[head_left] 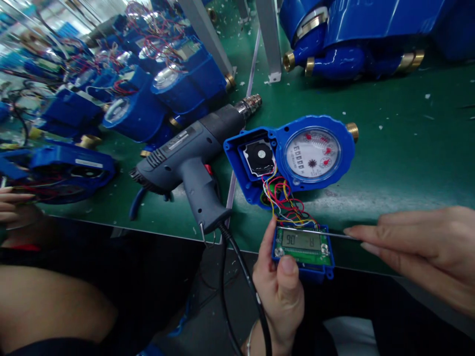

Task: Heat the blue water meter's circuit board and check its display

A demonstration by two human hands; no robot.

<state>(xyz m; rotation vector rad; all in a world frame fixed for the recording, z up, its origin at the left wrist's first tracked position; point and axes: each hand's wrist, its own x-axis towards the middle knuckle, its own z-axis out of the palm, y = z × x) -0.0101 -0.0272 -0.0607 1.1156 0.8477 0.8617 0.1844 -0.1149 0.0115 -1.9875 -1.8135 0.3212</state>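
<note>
Of the two hands, the left (280, 287) is closed in a grip, thumb up, while the right (419, 247) reaches leftward with fingers extended.

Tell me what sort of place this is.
Likely a water-meter assembly workshop: a green workbench with rows of blue meters, a heat gun, and an opened meter wired to a display module.

Green surface (401, 163), scuffed and flecked with white scraps, seamed by a pale strip. 2 grey metal uprights (269, 39) at the back. Dark floor (211, 277) below its edge.

display module (302, 244) LCD reads "90", further digits unclear
</note>
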